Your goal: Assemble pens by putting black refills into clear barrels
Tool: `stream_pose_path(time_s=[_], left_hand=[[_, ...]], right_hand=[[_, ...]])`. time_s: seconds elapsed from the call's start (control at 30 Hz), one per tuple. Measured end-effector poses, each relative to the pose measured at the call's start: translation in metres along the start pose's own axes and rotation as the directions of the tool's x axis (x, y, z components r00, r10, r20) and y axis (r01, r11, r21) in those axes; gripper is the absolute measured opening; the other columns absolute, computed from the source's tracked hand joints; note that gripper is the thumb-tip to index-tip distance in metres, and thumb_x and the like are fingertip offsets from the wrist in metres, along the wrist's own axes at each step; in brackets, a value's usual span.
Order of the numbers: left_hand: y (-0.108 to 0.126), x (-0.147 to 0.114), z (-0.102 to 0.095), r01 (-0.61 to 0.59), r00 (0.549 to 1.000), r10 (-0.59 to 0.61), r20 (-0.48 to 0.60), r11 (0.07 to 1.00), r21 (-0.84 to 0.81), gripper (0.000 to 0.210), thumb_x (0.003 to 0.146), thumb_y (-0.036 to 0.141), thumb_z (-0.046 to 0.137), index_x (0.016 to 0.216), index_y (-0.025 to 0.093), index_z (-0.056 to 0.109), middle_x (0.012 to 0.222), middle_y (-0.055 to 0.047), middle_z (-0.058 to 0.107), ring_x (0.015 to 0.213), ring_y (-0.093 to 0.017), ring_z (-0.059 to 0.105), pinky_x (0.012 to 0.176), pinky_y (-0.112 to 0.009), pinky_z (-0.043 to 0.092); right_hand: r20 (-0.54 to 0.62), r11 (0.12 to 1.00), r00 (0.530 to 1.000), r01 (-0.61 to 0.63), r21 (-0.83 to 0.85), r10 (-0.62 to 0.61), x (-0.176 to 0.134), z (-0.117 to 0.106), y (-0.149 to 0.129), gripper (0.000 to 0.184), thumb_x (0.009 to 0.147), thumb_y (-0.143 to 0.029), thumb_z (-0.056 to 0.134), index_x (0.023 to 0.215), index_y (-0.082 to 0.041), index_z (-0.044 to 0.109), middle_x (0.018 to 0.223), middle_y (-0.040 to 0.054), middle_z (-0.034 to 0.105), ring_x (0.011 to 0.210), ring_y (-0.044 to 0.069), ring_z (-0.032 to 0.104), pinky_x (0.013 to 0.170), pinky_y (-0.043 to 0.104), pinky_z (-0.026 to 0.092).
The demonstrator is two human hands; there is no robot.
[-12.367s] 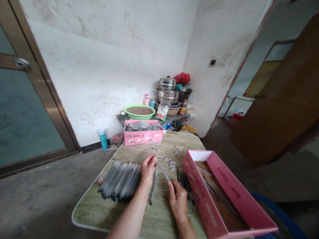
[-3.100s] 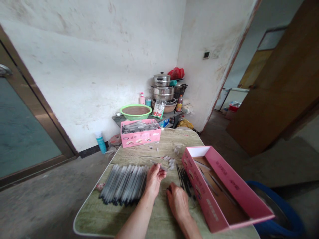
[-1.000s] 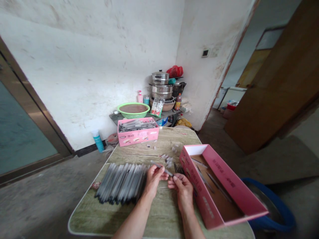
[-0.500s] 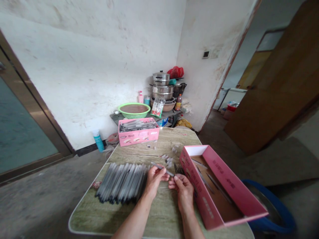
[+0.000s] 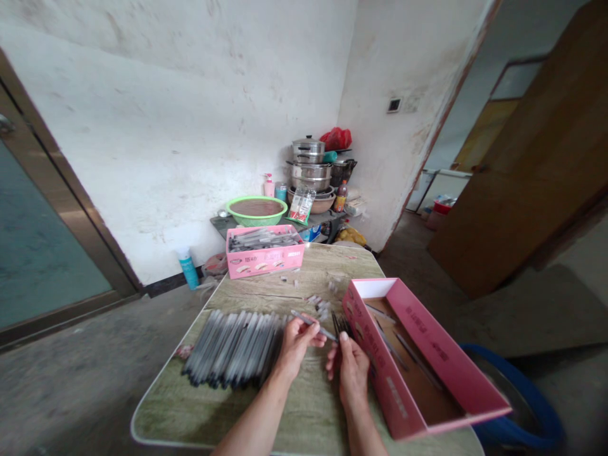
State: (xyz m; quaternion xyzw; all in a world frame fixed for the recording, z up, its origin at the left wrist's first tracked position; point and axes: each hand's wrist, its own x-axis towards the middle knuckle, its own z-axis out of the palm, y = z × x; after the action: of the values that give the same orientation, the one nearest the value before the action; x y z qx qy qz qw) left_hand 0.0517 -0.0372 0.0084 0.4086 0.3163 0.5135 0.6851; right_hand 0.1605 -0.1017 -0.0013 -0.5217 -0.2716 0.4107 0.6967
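Note:
A slim grey pen (image 5: 314,325) slants between my hands. The fingers of my left hand (image 5: 297,345) close around its middle. Beside the pen's lower end, the thumb and forefinger of my right hand (image 5: 352,367) are drawn together; whatever they pinch is too small to make out. To the left lies a wide row of clear grey pens (image 5: 232,348) with dark ends toward me. Several thin dark sticks (image 5: 338,322) lie just beyond my right hand, against the pink box (image 5: 422,354), which holds a few loose pens. Small pale caps or plugs (image 5: 322,307) are scattered beyond my left hand.
A second pink box (image 5: 266,261), full of pens, stands at the table's (image 5: 304,418) far edge. Behind it are a green basin (image 5: 256,220), stacked steel pots (image 5: 310,171) and a bottle (image 5: 341,196). A blue tub (image 5: 532,399) sits on the floor at right.
My right fingers have shifted slightly right and turned, coming off the pen's lower end toward the dark sticks. My left hand keeps the pen, moved slightly right.

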Motion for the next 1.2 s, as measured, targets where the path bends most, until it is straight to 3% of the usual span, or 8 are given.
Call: stream_pose_path(time_s=[0.13, 0.27, 0.5, 0.63, 0.83, 1.0, 1.2], left_hand=[[-0.0006, 0.002, -0.0012, 0.001, 0.999, -0.001, -0.042, 1.0, -0.007, 0.04, 0.069, 0.041, 0.077, 0.089, 0.011, 0.059, 0.069, -0.003, 0.067, 0.062, -0.017, 0.067, 0.059, -0.029, 0.056], [-0.0007, 0.0027, -0.002, 0.002, 0.999, -0.002, -0.039, 1.0, -0.003, 0.041, 0.069, 0.041, 0.077, 0.09, 0.011, 0.058, 0.069, -0.004, 0.067, 0.062, -0.018, 0.067, 0.059, -0.029, 0.056], [-0.0019, 0.002, -0.0022, 0.001, 1.0, -0.001, -0.028, 1.0, 0.0, 0.04, 0.07, 0.04, 0.076, 0.091, 0.011, 0.059, 0.07, -0.003, 0.067, 0.062, -0.017, 0.067, 0.059, -0.029, 0.056], [-0.0013, 0.0029, -0.0023, 0.004, 0.998, -0.004, -0.055, 1.0, -0.01, 0.042, 0.067, 0.042, 0.078, 0.089, 0.011, 0.059, 0.069, -0.003, 0.067, 0.061, -0.018, 0.067, 0.058, -0.029, 0.056], [-0.0008, 0.0023, -0.0017, 0.019, 0.999, -0.02, -0.036, 1.0, -0.014, 0.041, 0.066, 0.042, 0.078, 0.089, 0.012, 0.06, 0.068, -0.003, 0.067, 0.061, -0.018, 0.067, 0.058, -0.029, 0.056], [-0.0027, 0.0032, -0.0028, 0.004, 0.998, -0.004, -0.055, 1.0, -0.007, 0.04, 0.068, 0.041, 0.077, 0.089, 0.011, 0.06, 0.068, -0.003, 0.067, 0.061, -0.017, 0.067, 0.059, -0.029, 0.056], [-0.0017, 0.0028, -0.002, 0.018, 0.999, -0.018, -0.028, 1.0, -0.005, 0.04, 0.068, 0.041, 0.077, 0.09, 0.012, 0.059, 0.068, -0.003, 0.067, 0.061, -0.018, 0.067, 0.058, -0.029, 0.056]], right_hand=[[0.029, 0.997, 0.999, 0.028, 0.069, -0.031, 0.0008, -0.0007, -0.0002, 0.038, 0.081, -0.054, 0.062, 0.081, -0.016, 0.06, 0.061, 0.0006, 0.064, 0.045, 0.015, 0.059, 0.034, 0.022, 0.044], [0.081, 0.995, 0.994, 0.068, 0.079, -0.074, 0.0022, -0.002, -0.0001, 0.029, 0.077, -0.043, 0.071, 0.084, -0.018, 0.06, 0.064, -0.0017, 0.064, 0.049, 0.014, 0.059, 0.039, 0.023, 0.047], [0.038, 1.0, 0.999, 0.02, -0.002, -0.02, 0.0005, -0.0015, 0.0008, 0.038, 0.083, -0.054, 0.059, 0.074, -0.017, 0.057, 0.054, -0.0017, 0.06, 0.037, 0.012, 0.052, 0.029, 0.02, 0.037], [0.076, 0.998, 0.995, 0.058, 0.036, -0.061, 0.0012, -0.0011, 0.0005, 0.033, 0.078, -0.048, 0.068, 0.085, -0.017, 0.059, 0.06, -0.002, 0.062, 0.044, 0.013, 0.057, 0.034, 0.021, 0.043], [0.073, 0.998, 0.996, 0.051, -0.025, -0.049, 0.0005, -0.0009, 0.0015, 0.036, 0.085, -0.052, 0.058, 0.072, -0.018, 0.056, 0.055, -0.0013, 0.06, 0.038, 0.012, 0.052, 0.029, 0.02, 0.038], [0.097, 0.997, 0.992, 0.077, 0.019, -0.078, -0.0006, -0.002, 0.0015, 0.031, 0.08, -0.046, 0.067, 0.089, -0.018, 0.059, 0.061, -0.0021, 0.061, 0.044, 0.013, 0.057, 0.033, 0.02, 0.042], [0.083, 0.998, 0.996, 0.046, -0.033, -0.043, -0.0007, -0.0019, 0.0019, 0.038, 0.085, -0.054, 0.057, 0.073, -0.018, 0.056, 0.056, -0.0004, 0.06, 0.038, 0.013, 0.054, 0.029, 0.021, 0.038]])
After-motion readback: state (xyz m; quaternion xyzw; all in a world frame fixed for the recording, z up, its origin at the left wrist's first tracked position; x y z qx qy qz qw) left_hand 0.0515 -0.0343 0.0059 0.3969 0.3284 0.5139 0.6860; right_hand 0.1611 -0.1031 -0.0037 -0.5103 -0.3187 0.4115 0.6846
